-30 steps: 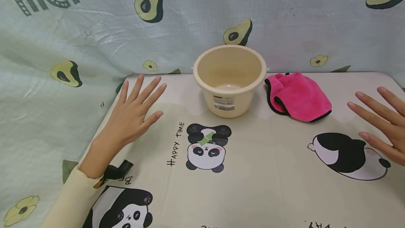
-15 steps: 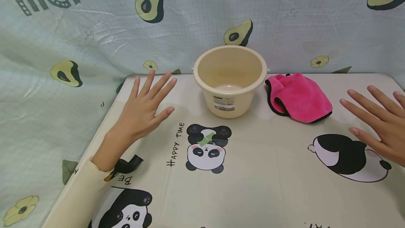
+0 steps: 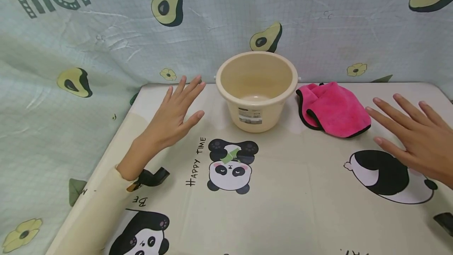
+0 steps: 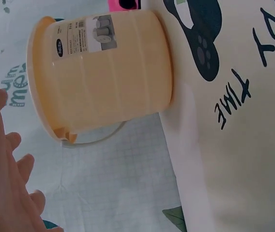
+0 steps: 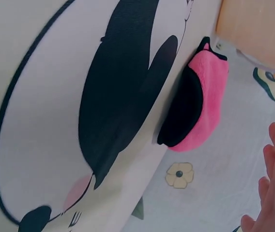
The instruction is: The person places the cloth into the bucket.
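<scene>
A cream plastic bucket [image 3: 244, 109] with a paper label stands upright at the back middle of the table; its visible inside holds nothing. Beside it on the right lies a crumpled pink cloth [image 3: 339, 109] with black edging. My left hand [image 3: 173, 115] hovers left of the bucket, fingers spread, touching nothing. On the other side, my right hand [image 3: 421, 137] hangs in the air near the cloth's right edge, its fingers straight and apart. The left wrist view shows the bucket's side and its thin handle [image 4: 96, 144]. In the right wrist view the cloth's dark underside shows.
The table [image 3: 283, 207] has a cream cover printed with pandas and lettering. A pale curtain [image 3: 219, 7] with avocado prints hangs right behind the bucket and along the left side. Black straps [image 3: 153, 177] show at both wrists.
Both hands have moved inward: the left toward the bucket and slightly up in the view, the right leftward toward the cloth. Bucket and cloth stay where they were.
</scene>
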{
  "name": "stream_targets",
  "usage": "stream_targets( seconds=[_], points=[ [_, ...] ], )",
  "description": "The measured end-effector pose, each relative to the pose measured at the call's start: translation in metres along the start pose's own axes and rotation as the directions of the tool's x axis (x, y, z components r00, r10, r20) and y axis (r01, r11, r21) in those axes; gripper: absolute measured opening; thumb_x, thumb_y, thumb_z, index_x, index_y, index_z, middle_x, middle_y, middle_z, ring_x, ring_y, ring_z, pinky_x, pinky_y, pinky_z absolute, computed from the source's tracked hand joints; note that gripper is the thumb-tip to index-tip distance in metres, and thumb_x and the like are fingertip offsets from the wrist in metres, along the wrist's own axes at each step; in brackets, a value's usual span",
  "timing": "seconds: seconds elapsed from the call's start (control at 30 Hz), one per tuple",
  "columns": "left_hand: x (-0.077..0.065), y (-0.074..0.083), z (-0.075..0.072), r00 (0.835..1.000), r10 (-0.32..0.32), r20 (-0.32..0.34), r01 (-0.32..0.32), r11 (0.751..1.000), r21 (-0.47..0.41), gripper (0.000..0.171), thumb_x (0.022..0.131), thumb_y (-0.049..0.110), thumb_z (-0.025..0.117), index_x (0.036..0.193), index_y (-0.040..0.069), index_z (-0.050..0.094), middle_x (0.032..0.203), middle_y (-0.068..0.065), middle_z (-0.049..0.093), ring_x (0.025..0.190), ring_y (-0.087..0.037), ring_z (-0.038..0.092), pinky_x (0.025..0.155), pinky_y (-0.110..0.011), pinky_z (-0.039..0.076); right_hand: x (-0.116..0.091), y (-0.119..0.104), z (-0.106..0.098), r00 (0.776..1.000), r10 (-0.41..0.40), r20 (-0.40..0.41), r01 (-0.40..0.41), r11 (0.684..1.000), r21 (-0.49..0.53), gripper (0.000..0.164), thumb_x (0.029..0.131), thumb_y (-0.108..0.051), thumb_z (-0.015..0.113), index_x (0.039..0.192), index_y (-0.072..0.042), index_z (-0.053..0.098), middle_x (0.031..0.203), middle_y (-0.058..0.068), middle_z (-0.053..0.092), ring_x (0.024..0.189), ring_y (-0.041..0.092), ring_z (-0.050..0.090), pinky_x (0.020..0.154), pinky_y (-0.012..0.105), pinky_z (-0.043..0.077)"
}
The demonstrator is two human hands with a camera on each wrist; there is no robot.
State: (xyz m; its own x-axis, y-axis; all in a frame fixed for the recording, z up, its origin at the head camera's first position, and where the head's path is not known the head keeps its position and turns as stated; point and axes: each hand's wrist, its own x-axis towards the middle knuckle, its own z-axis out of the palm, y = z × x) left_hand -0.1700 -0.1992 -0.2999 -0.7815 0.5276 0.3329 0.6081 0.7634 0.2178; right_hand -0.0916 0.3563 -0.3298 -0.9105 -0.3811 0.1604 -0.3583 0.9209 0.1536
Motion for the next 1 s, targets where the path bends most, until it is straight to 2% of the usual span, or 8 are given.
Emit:
stream_targets(
  seconds=[0.17,0.3,0.47,0.57,0.8,1.0],
  points=[
    [0.009,0.000,0.005,1.000,-0.012,0.006,0.012,0.996,-0.084,0.072,0.104,0.058,0.042,0.164,0.024,0.021,0.170,0.007,0.014,0.157,-0.023,0.001,0.124,-0.058,0.001,0.008,0.000,0.004,1.000,-0.016,0.005,0.016,1.000,0.021,0.091,0.095,-0.051,0.059,0.165,-0.025,0.007,0.171,-0.001,-0.009,0.156,0.027,-0.014,0.121,0.050,-0.017],
    [0.015,0.002,0.008,1.000,-0.012,-0.004,0.011,0.984,-0.180,0.070,0.105,0.050,0.047,0.164,0.025,0.020,0.170,0.006,0.015,0.157,-0.023,0.003,0.124,-0.059,0.004,0.013,0.000,0.007,0.999,-0.042,-0.016,0.042,0.998,0.044,0.088,0.097,-0.050,0.058,0.165,-0.022,0.010,0.172,0.001,-0.004,0.157,0.028,-0.011,0.122,0.049,-0.015],
    [0.021,0.006,0.013,1.000,0.020,-0.014,-0.023,0.951,-0.308,0.068,0.106,0.043,0.048,0.164,0.021,0.021,0.170,0.002,0.016,0.157,-0.024,0.005,0.125,-0.052,0.006,0.017,-0.001,0.009,0.998,-0.064,-0.029,0.066,0.994,0.086,0.084,0.099,-0.049,0.056,0.165,-0.022,0.012,0.172,0.003,0.000,0.157,0.029,-0.007,0.123,0.048,-0.014],
    [0.023,0.007,0.015,0.999,0.028,-0.019,-0.033,0.930,-0.367,0.068,0.106,0.046,0.047,0.164,0.021,0.021,0.170,0.002,0.016,0.157,-0.020,0.005,0.126,-0.048,0.008,0.020,-0.002,0.009,0.998,-0.065,-0.026,0.068,0.993,0.098,0.083,0.098,-0.048,0.057,0.165,-0.022,0.014,0.171,0.008,0.005,0.157,0.032,-0.005,0.123,0.048,-0.013],
    [0.030,0.009,0.014,0.999,0.008,-0.033,-0.022,0.893,-0.450,0.070,0.105,0.057,0.043,0.163,0.021,0.026,0.169,0.004,0.018,0.156,-0.014,0.011,0.125,-0.049,0.013,0.030,-0.004,0.007,0.998,-0.060,-0.026,0.063,0.992,0.113,0.083,0.097,-0.043,0.060,0.165,-0.019,0.017,0.170,0.012,0.012,0.157,0.033,-0.002,0.123,0.046,-0.012],
    [0.039,0.011,0.013,0.997,-0.020,-0.073,-0.019,0.866,-0.499,0.063,0.107,0.046,0.044,0.161,0.017,0.031,0.168,0.002,0.023,0.155,-0.014,0.016,0.125,-0.047,0.016,0.042,-0.004,0.005,0.998,-0.060,-0.005,0.060,0.987,0.148,0.083,0.096,-0.040,0.063,0.164,-0.016,0.020,0.166,0.017,0.024,0.157,0.033,0.000,0.123,0.047,-0.011]
  ],
)
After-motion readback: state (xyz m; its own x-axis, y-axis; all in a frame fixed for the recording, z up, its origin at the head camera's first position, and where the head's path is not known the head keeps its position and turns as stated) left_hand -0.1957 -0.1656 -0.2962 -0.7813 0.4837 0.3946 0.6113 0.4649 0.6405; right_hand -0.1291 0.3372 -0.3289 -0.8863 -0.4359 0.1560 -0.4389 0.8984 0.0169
